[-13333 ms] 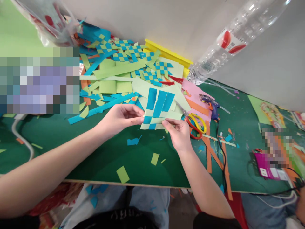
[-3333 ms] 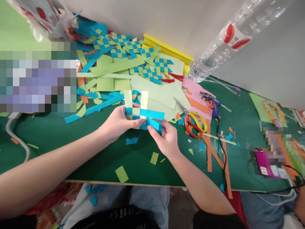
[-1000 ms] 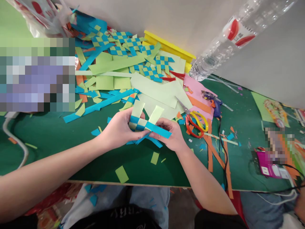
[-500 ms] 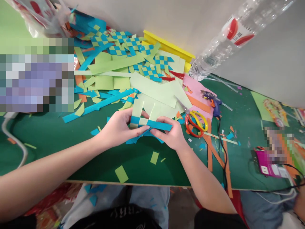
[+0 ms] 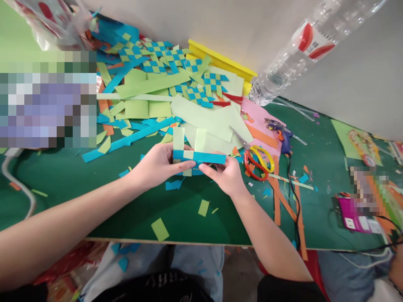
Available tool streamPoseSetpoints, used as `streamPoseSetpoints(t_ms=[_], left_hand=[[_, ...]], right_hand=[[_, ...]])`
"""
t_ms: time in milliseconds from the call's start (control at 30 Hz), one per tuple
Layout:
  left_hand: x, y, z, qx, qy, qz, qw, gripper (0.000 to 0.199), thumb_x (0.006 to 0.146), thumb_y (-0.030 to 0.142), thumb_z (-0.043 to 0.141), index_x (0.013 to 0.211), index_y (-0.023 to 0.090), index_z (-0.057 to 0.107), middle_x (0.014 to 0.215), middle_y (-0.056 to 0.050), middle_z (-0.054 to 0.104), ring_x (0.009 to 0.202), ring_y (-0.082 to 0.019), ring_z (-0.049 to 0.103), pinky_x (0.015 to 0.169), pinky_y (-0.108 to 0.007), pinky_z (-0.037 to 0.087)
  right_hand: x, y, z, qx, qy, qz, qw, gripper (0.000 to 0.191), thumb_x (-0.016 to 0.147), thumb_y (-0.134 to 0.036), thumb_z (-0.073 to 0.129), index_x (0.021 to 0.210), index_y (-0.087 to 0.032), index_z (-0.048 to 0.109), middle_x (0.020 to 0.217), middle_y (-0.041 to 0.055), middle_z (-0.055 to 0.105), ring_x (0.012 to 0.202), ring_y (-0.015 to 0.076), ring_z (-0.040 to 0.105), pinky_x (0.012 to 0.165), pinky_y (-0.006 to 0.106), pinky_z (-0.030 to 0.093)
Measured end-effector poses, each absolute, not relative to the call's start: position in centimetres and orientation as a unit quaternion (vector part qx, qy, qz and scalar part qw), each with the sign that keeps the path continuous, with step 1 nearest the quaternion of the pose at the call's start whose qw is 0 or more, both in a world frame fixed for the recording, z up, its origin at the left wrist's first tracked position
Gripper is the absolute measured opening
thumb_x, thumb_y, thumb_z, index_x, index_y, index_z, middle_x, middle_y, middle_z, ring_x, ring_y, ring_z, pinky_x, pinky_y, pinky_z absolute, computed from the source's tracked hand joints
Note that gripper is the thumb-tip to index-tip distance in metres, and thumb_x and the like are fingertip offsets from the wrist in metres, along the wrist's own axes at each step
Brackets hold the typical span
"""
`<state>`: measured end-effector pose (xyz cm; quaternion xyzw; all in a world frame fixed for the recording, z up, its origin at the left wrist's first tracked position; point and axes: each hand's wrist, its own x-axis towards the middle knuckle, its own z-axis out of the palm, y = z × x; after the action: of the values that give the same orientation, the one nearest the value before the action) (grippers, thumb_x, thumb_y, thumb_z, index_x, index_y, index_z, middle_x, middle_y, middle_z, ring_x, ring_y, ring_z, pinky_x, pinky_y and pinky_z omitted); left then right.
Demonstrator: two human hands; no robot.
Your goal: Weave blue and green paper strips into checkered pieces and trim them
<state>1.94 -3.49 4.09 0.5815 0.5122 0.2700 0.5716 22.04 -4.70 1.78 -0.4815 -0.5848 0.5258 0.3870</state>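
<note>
Between my hands is a piece of woven paper strips [image 5: 201, 157], blue strips crossing pale green ones. Two pale green ends stand up from its top edge, and a blue end runs out to the right. My left hand [image 5: 162, 162] pinches its left part, thumb in front and fingers behind. With thumb and fingers, my right hand [image 5: 224, 171] grips the lower right part; some fingertips are hidden behind the paper. Blue paper scraps [image 5: 174, 184] lie just below it. Scissors [image 5: 260, 163] with red and yellow handles rest to the right of my right hand.
Several blue-and-green woven paper fish [image 5: 197, 95] and green sheets [image 5: 201, 113] cover the back. A plastic bottle [image 5: 296, 54] leans at the back right. A glue gun [image 5: 285, 140] with a black cord, orange strips [image 5: 283, 197] and a magenta box [image 5: 351, 214] lie right.
Both pale green ends now stand more upright and the woven piece faces me more squarely. My right fingers have slipped behind the blue strip, with the thumb lower in front.
</note>
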Motion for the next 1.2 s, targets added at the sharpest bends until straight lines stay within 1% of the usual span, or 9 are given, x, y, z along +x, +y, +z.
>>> streamPoseSetpoints(t_ms=[100, 200, 367, 500, 633, 767, 833, 933, 1200], left_hand=[[1.9, -3.3, 4.1, 0.586, 0.525, 0.273, 0.554, 0.036, 0.075, 0.04, 0.071, 0.103, 0.019, 0.065, 0.049, 0.008, 0.044, 0.04, -0.006, 0.033, 0.037, -0.018, 0.025], [1.9, -3.3, 4.1, 0.588, 0.537, 0.269, 0.542, 0.036, 0.074, 0.038, 0.071, 0.104, 0.019, 0.064, 0.049, 0.008, 0.045, 0.039, -0.006, 0.032, 0.037, -0.019, 0.025], [1.9, -3.5, 3.8, 0.582, 0.524, 0.28, 0.555, 0.031, 0.074, 0.038, 0.071, 0.096, 0.019, 0.064, 0.059, 0.004, 0.055, 0.046, -0.007, 0.043, 0.041, -0.019, 0.033], [1.8, -3.5, 3.8, 0.586, 0.518, 0.285, 0.554, 0.028, 0.071, 0.038, 0.073, 0.091, 0.018, 0.066, 0.061, 0.003, 0.059, 0.046, -0.007, 0.045, 0.042, -0.019, 0.036], [1.8, -3.5, 3.7, 0.587, 0.525, 0.262, 0.558, 0.034, 0.068, 0.039, 0.075, 0.093, 0.019, 0.067, 0.061, 0.002, 0.061, 0.047, -0.01, 0.049, 0.044, -0.021, 0.039], [1.8, -3.3, 3.5, 0.573, 0.507, 0.278, 0.581, 0.037, 0.068, 0.039, 0.076, 0.098, 0.021, 0.067, 0.068, 0.002, 0.064, 0.056, -0.011, 0.057, 0.051, -0.022, 0.045], [1.7, -3.3, 3.6, 0.578, 0.5, 0.271, 0.585, 0.03, 0.069, 0.041, 0.076, 0.089, 0.021, 0.07, 0.065, 0.003, 0.062, 0.053, -0.01, 0.054, 0.049, -0.021, 0.043], [1.6, -3.3, 3.7, 0.599, 0.513, 0.243, 0.565, 0.027, 0.071, 0.046, 0.072, 0.072, 0.019, 0.07, 0.051, 0.004, 0.051, 0.043, -0.007, 0.042, 0.042, -0.02, 0.031], [1.7, -3.3, 3.4, 0.617, 0.518, 0.245, 0.539, 0.03, 0.073, 0.048, 0.071, 0.073, 0.018, 0.073, 0.05, 0.004, 0.05, 0.042, -0.006, 0.034, 0.04, -0.021, 0.026]], right_hand=[[22.0, -4.6, 1.8, -0.493, -0.566, 0.533, 0.39, 0.026, 0.073, -0.043, 0.074, 0.088, -0.022, 0.067, 0.085, 0.0016, 0.07, 0.08, 0.016, 0.065, 0.075, 0.031, 0.055], [22.0, -4.7, 1.8, -0.504, -0.558, 0.53, 0.391, 0.028, 0.071, -0.042, 0.075, 0.089, -0.022, 0.067, 0.082, 0.0007, 0.07, 0.077, 0.0149, 0.065, 0.071, 0.028, 0.053], [22.3, -4.9, 2.0, -0.502, -0.594, 0.507, 0.372, 0.023, 0.072, -0.041, 0.075, 0.078, -0.02, 0.066, 0.075, 0.0, 0.067, 0.07, 0.0138, 0.062, 0.066, 0.027, 0.051], [22.4, -4.8, 2.6, -0.495, -0.616, 0.505, 0.347, 0.022, 0.073, -0.04, 0.074, 0.082, -0.02, 0.069, 0.077, 0.0004, 0.068, 0.073, 0.0147, 0.062, 0.069, 0.028, 0.051], [22.5, -4.8, 3.0, -0.49, -0.626, 0.511, 0.327, 0.022, 0.076, -0.041, 0.071, 0.084, -0.02, 0.07, 0.08, 0.0002, 0.068, 0.073, 0.0144, 0.062, 0.068, 0.027, 0.05], [22.6, -4.8, 3.0, -0.496, -0.623, 0.503, 0.336, 0.021, 0.076, -0.041, 0.071, 0.079, -0.02, 0.069, 0.072, -0.0015, 0.063, 0.065, 0.0127, 0.057, 0.061, 0.026, 0.046], [22.7, -4.9, 2.9, -0.493, -0.622, 0.497, 0.35, 0.02, 0.076, -0.04, 0.071, 0.076, -0.02, 0.067, 0.07, -0.0019, 0.061, 0.064, 0.0122, 0.054, 0.059, 0.026, 0.044], [22.6, -4.9, 2.6, -0.486, -0.618, 0.493, 0.373, 0.018, 0.077, -0.038, 0.07, 0.075, -0.021, 0.065, 0.07, -0.0023, 0.059, 0.067, 0.0123, 0.054, 0.063, 0.026, 0.044], [22.2, -5.1, 2.3, -0.494, -0.596, 0.5, 0.389, 0.016, 0.076, -0.035, 0.071, 0.071, -0.021, 0.064, 0.069, -0.0025, 0.061, 0.068, 0.0133, 0.057, 0.065, 0.028, 0.048]])
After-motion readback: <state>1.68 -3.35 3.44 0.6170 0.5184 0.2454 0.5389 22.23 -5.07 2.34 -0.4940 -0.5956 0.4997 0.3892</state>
